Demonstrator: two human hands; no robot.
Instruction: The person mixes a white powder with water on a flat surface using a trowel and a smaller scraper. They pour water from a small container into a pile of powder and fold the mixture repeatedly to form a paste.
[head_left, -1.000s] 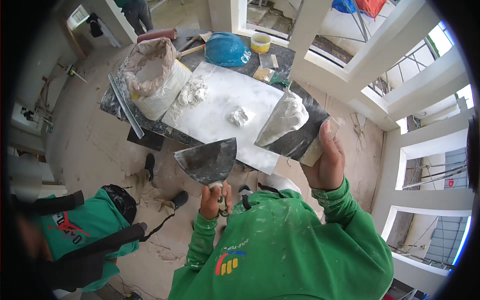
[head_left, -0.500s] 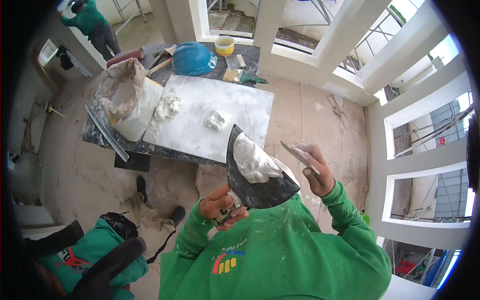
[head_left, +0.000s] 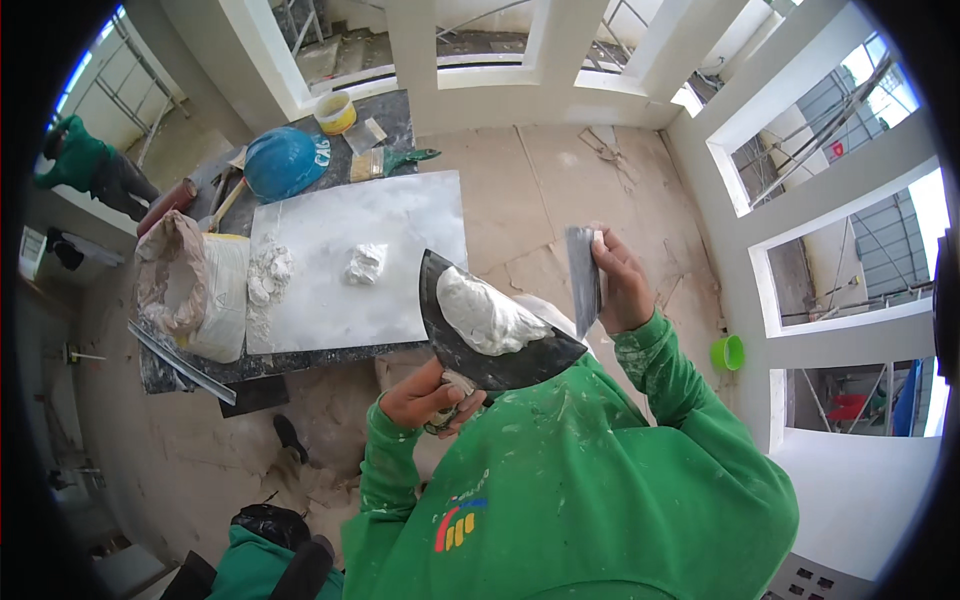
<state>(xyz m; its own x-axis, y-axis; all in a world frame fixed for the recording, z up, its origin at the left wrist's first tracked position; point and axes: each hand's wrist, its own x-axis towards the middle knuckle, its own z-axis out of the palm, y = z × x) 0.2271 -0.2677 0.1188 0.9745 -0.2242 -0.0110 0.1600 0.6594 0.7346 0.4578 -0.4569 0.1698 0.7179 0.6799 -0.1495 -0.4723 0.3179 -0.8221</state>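
Observation:
My left hand (head_left: pixel 425 400) is closed round the plaster-caked grip of a black half-moon hawk (head_left: pixel 510 373), held in front of my chest. A thick mound of white plaster (head_left: pixel 488 315) lies on the hawk. To its right, apart from it, my right hand (head_left: pixel 627 285) grips a putty knife, its flat grey metal blade (head_left: pixel 583 278) upright. Beyond the hawk, a white board (head_left: pixel 400 225) on the table carries a small lump of plaster (head_left: pixel 367 263) and a heap of white powder (head_left: pixel 268 275) at its left side.
An open sack (head_left: pixel 222 300) stands at the table's left, by metal strips (head_left: pixel 180 362). Behind the board are a blue helmet (head_left: pixel 285 165), a yellow tub (head_left: pixel 335 113) and a green-handled brush (head_left: pixel 385 163). A green bucket (head_left: pixel 728 352) is at right. One person (head_left: pixel 95 170) is far left, another (head_left: pixel 265 550) near left.
My view has swung right, so the table sits farther left. My right hand has raised and turned the putty knife, its blade now showing its flat face. The hawk stays in my left hand.

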